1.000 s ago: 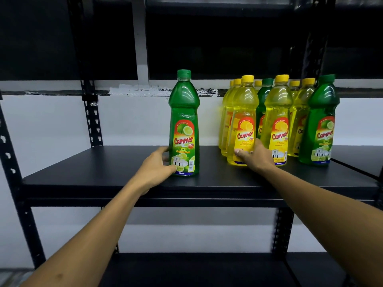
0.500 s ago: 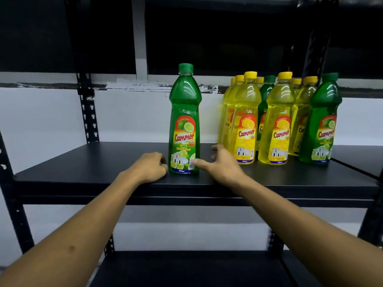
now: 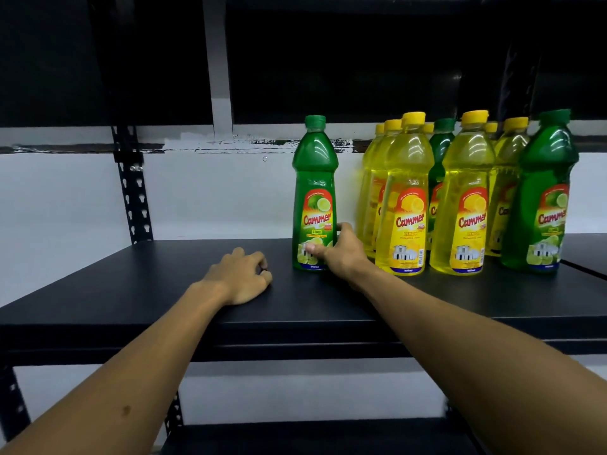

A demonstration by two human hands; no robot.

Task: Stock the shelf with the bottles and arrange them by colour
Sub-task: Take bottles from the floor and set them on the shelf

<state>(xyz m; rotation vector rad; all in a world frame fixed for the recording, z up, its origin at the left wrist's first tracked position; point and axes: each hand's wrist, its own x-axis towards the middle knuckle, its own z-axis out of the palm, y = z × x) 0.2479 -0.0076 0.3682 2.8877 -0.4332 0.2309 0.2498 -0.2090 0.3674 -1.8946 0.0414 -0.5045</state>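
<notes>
A lone green lime bottle (image 3: pixel 314 178) stands upright on the black shelf (image 3: pixel 164 284). My right hand (image 3: pixel 341 251) grips its lower part, thumb across the label and fingers round the right side. My left hand (image 3: pixel 241 277) rests on the shelf to the bottle's left, fingers loosely curled, holding nothing. To the right stands a cluster of several yellow lemon bottles (image 3: pixel 405 198), with one green bottle (image 3: pixel 440 152) half hidden among them and another green bottle (image 3: pixel 542 198) at the far right.
A black slotted upright (image 3: pixel 133 185) rises at the shelf's back left against a white wall. A lower black shelf (image 3: pixel 312 438) lies beneath. A second shelf board (image 3: pixel 588 254) adjoins on the right.
My right hand left the yellow bottles, moved left and took hold of the lone green bottle. My left hand let go of that bottle and settled on the shelf to its left.
</notes>
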